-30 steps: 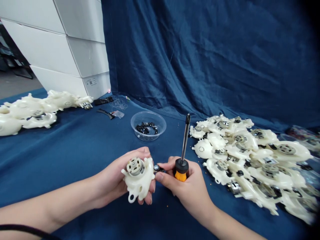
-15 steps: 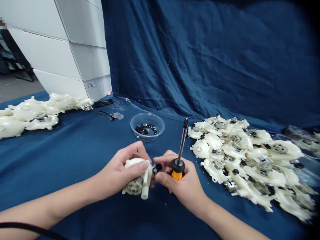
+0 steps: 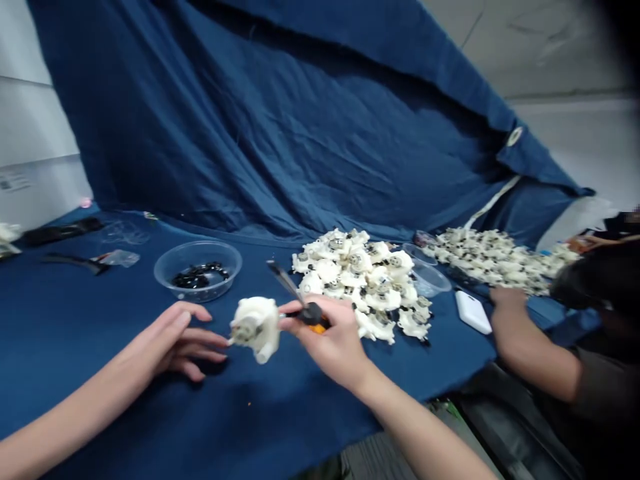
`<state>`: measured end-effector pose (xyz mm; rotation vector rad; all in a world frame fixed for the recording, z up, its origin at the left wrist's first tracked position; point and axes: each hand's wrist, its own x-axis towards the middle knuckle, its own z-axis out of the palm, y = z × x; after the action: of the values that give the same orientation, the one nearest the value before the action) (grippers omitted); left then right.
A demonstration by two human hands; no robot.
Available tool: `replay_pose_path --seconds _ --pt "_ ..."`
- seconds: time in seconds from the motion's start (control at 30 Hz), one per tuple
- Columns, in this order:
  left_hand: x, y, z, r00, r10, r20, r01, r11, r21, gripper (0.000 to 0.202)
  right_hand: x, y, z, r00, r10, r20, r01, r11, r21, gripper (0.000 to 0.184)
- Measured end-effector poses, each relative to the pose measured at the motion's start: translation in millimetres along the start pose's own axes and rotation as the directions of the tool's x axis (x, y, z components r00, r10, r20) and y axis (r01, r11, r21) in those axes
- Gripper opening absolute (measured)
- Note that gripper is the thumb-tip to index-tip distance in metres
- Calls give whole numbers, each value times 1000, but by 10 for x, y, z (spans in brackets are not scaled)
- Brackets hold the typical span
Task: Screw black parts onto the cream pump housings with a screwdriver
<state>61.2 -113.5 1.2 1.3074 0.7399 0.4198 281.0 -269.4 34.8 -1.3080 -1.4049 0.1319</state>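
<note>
A cream-white plastic housing with a small motor [image 3: 259, 321] hangs just above the blue cloth, its short tube pointing down. My right hand [image 3: 336, 341] pinches its right side between thumb and fingertips. The same hand keeps a screwdriver [image 3: 312, 314] with a black and orange handle against the palm, its shaft tilted up to the left. My left hand [image 3: 177, 343] is open to the left of the housing, fingers spread; the fingertips come close to it, and whether they touch I cannot tell. The black piece at the housing's side is hidden by my right fingers.
Behind my left hand stands a clear plastic bowl [image 3: 165, 275] with small black parts. A heap of similar white housings [image 3: 360, 280] lies to the right. Farther right are a white flat device [image 3: 473, 312], another pile of housings [image 3: 500, 257] and another person's arm [image 3: 530, 347].
My left hand has let go of the white housing and moved left, opening. My right hand now carries the housing with the screwdriver. The view has swung right.
</note>
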Motion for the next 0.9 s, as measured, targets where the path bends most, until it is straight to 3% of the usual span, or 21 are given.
replay_pose_path --seconds 0.1,0.17,0.23,0.27,0.33,0.47,0.63,0.73,0.83,0.9 --pt "33 19 40 999 -16 -36 18 999 35 37 -253 11 -620 959 -44 -280 -31 966 -256 11" --pt "36 23 73 999 -22 -47 25 997 75 33 -465 97 -1073 846 -27 -532 -205 905 -373 21" --pt "33 14 101 999 -3 -55 8 994 108 34 -667 245 -1503 708 -32 -706 -397 808 -435 39" --pt "32 5 110 998 13 -58 -6 992 123 35 -754 335 -1691 666 -47 -744 -438 783 -442 46" --pt "37 -16 116 998 38 -58 -29 988 149 38 -888 530 -1984 631 -53 -774 -496 739 -455 52" --pt "65 -38 93 999 39 -35 -32 983 181 47 -987 867 -2193 681 -7 -732 -532 682 -502 52" --pt "92 -39 45 999 33 14 -35 976 213 49 -939 1017 -2089 804 34 -594 -479 629 -613 41" --pt "109 -33 -2 998 28 50 -39 970 240 50 -930 1012 -2052 852 76 -519 -452 606 -654 39" --pt "115 -14 -44 992 19 123 -56 950 306 55 -973 992 -2043 858 76 -508 -442 611 -657 46" --pt "105 -7 -60 987 41 154 -91 937 338 56 -1011 962 -2028 831 31 -555 -452 619 -643 55"
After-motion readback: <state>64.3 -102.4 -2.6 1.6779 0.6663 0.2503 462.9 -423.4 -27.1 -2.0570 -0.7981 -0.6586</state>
